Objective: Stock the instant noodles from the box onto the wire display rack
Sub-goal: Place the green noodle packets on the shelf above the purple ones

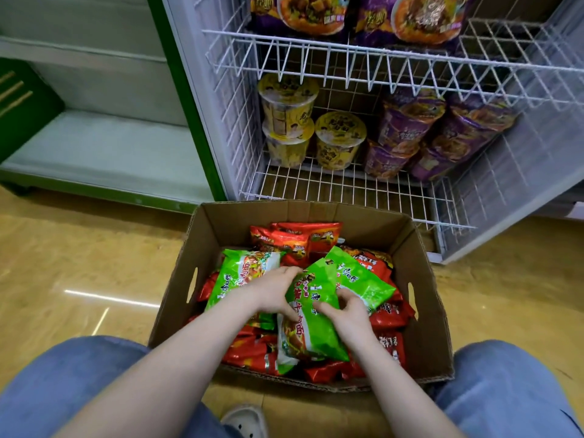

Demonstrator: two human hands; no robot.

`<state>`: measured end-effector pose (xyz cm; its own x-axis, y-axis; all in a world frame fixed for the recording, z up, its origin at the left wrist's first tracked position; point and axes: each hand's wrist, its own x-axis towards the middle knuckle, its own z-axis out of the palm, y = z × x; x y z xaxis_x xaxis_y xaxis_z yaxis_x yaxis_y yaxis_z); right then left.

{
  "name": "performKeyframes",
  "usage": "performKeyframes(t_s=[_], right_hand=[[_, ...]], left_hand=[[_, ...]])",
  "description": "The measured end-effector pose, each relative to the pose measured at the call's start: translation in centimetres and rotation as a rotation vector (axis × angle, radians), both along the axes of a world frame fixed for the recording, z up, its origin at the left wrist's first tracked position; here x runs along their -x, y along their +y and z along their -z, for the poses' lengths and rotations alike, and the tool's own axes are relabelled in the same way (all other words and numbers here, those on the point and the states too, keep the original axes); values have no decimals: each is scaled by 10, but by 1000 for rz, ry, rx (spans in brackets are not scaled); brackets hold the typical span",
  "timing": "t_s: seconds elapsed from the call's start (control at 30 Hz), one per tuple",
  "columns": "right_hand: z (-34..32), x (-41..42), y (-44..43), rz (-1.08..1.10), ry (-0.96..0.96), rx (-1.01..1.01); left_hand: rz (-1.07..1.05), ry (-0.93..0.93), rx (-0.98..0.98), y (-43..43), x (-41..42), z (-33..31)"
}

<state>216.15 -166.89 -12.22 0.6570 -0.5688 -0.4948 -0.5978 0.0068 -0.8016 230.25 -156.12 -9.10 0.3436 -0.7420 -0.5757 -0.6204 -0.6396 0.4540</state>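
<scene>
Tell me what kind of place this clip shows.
Probably a small shop: a white wire display rack holds yellow noodle cups and purple packets; a brown cardboard box of red packets and green packets sits before it.

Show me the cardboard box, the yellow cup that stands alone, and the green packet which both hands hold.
cardboard box point(431, 327): head view, inner right wall.
yellow cup point(335, 154): head view, its front side.
green packet point(316, 328): head view, the middle of its face.

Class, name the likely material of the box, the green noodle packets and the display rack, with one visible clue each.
Box: matte brown cardboard, seemingly corrugated; folded flaps, punched handle slots. Green noodle packets: probably thin plastic film; glossy, crinkled highlights. Wire display rack: likely metal wire, white-coated; thin rigid grid.
</scene>
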Motion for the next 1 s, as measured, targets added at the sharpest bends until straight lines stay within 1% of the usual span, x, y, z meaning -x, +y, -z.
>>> performKeyframes(t_s=[0.07,0.13,0.2,0.37,0.43,0.5,0.53,0.57,0.6,0.67,0.7,0.77,0.87,1.0], right_hand=[[-18,-4,-3,-81,-8,53],[-34,-7,-9,-198,-50,92],[-49,-9,-16,-260,-98,89],[-67,-16,-28,-238,-220,69],[-65,-18,-31,-229,-264,60],[-56,-18,-31,-186,-283,129],[-49,-16,-32,-151,-261,181],[-39,-14,-33,-113,-195,242],[-28,-10,-33,-82,-109,312],[-5,0,-32,-70,144,452],[4,5,-30,-74,264,471],[17,8,-23,-77,409,426],[25,3,-10,-129,475,397],[28,-8,0,-151,495,308]], left_hand=[[-27,16,43,-3,-1,-7],[-67,-12,66,-5,-5,-14],[-108,-33,80,-6,-11,-22],[-226,6,285,-11,-16,-36],[-279,-17,309,-12,-17,-37],[-333,-88,308,-12,-21,-38],[-364,-129,312,-12,-23,-39],[-395,-168,313,-11,-26,-41],[-425,-203,310,-10,-29,-43],[-462,-278,284,-8,-33,-47],[-469,-311,271,-7,-34,-48],[-471,-338,259,-6,-35,-50],[-439,-338,242,-7,-34,-54],[-446,-335,236,-6,-33,-57]])
